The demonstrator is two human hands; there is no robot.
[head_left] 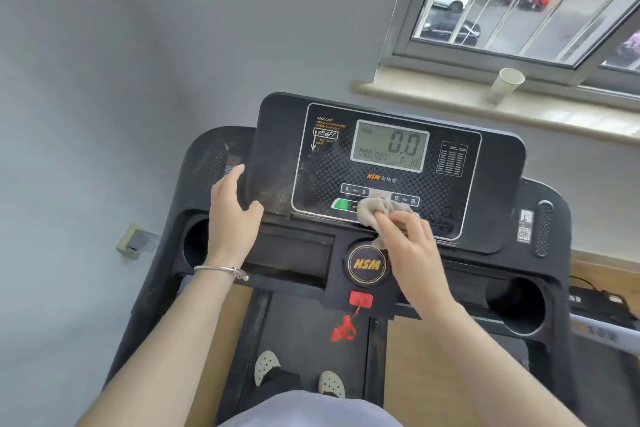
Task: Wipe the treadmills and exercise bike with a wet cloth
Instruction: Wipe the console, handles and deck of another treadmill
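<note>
A black treadmill console (491, 163) fills the middle of the view, its grey display (389, 145) reading 0.0. My right hand (407, 243) presses a crumpled beige cloth (379, 206) against the lower button row of the panel, just above the round HSM knob (367, 264). The cloth hides some buttons. My left hand (232, 211), a silver bangle on its wrist, rests flat with fingers apart on the console's left edge, holding nothing. Dusty smears show on the panel's lower left.
A white paper cup (505, 84) stands on the windowsill (415, 94) behind the console. Cup holders (516, 305) sit at both ends of the console. A red safety key (360, 299) with clip hangs below the knob. My feet (298, 374) stand on the belt. A grey wall is at left.
</note>
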